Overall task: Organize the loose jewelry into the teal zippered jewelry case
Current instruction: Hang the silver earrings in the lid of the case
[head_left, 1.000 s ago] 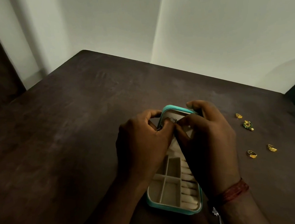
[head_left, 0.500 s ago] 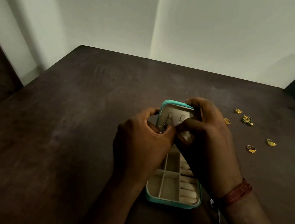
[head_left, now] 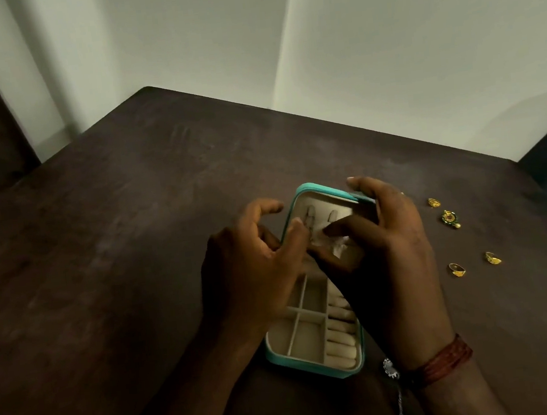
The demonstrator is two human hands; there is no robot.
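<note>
Four loose gold jewelry pieces lie on the dark brown table (head_left: 134,257) at the right of the frame. They are two small gold pieces (head_left: 433,202) (head_left: 493,257), a gold ring (head_left: 457,269) and a gold pendant with a green centre (head_left: 450,218). All four lie well apart from the case.

The teal zippered jewelry case (head_left: 317,367) sits open at lower centre. Its long axis runs from the lower edge of the frame toward the upper centre, leaning slightly right. The base lies flat on the table. Its beige lining has divided square compartments on the left and a column of ring rolls (head_left: 342,342) on the right. The lid (head_left: 318,190) stands up at the far end, with its lined inner face turned toward the camera. A small dark elongated item (head_left: 310,216) shows against that lining, but its type cannot be determined.

The right hand (head_left: 393,255) grasps the lid. Its forefinger hooks over the top rim, its other fingers pass behind the lid, and its thumb lies across the inner face, pointing left. A red thread band (head_left: 442,358) and a silver chain (head_left: 391,369) are worn at that wrist.

The left hand (head_left: 251,267) is at the lid's left edge. Its fingers are loosely curled and its thumb tip is against the rim. Motion blur prevents confirming whether it pinches anything.
</note>
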